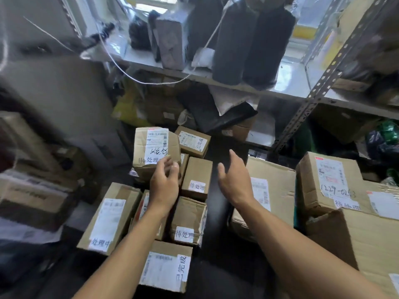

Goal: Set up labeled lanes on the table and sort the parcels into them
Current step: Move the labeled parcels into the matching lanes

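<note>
**Both hands raised over a crowd of labelled parcels**

The whole left side is a blur of grey and brown shapes that cannot be identified. The grey metal shelf rack (319,91) behind is soft too, its dark wrapped bundles cut off at the top edge. The large flat brown cardboard box (278,180) on the right is partly hidden by the right forearm. The dark counter (212,223) shows only as a narrow strip between the parcels.

The tall dented brown carton with a white shipping label (155,152) stands at the back of the left cluster, its handwriting only partly legible. The left hand (164,184) touches its lower front corner, fingers curled but not clamped. The right hand (233,178) hovers with fingers spread and empty, above the dark strip.
</note>
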Motion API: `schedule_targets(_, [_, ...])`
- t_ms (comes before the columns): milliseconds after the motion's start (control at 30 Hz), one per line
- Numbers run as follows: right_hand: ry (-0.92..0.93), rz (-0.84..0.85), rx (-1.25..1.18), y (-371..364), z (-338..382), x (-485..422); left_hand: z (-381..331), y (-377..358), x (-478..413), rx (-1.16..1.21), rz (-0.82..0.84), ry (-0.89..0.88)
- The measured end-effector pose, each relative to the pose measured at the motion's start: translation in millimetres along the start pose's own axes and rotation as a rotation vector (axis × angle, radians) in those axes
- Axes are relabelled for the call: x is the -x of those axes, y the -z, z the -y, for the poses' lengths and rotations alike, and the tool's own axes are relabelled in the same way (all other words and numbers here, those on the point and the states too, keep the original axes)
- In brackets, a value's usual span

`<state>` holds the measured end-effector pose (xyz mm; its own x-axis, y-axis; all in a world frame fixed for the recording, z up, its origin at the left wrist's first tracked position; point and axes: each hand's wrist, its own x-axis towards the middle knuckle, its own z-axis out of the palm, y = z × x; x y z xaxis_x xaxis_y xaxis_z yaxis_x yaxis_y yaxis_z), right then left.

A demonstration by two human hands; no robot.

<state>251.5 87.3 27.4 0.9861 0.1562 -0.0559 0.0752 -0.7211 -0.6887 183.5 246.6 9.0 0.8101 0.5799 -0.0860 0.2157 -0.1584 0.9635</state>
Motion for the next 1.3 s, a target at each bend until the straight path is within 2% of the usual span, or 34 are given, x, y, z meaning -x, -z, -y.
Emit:
schedule_targets(100, [0.016,0.107,-0.119,-21.6,34.8,-16.1,6.0,43.4,-37.7,0.017,-0.151,0.008])
schedule_targets(200, [-0.037,0.252,-0.137,-51.8,57.6,-35.5,30.6,75.3,-73.8,-0.06,-0.24,0.095])
schedule_targets(300, [-0.066,0.325,-0.119,-83.1,73.6,-52.4,52.3,89.1,-96.3,-0.131,-0.221,0.224])
schedule_targets(400, [-0.12,0.325,-0.191,-112.3,75.6,-66.9,67.5,88.7,-109.8,-0.119,-0.17,0.318])
schedule_targets(533, [-0.172,0.342,-0.285,-140.5,65.3,-78.5,87.7,80.7,-122.1,-0.075,-0.057,0.301])
schedule_targets(733, [-0.156,0.295,-0.289,-135.2,60.4,-66.7,85.7,68.6,-106.0,-0.042,0.006,0.188])
schedule_targets(1067, [-0.175,-0.009,-0.442,-23.1,48.8,44.3,4.3,53.6,11.8,-0.041,0.121,-0.033])
schedule_targets(1300, [-0.34,-0.044,-0.47,-6.1,-1.9,146.8,21.2,55.5,103.6,-0.114,0.27,0.068])
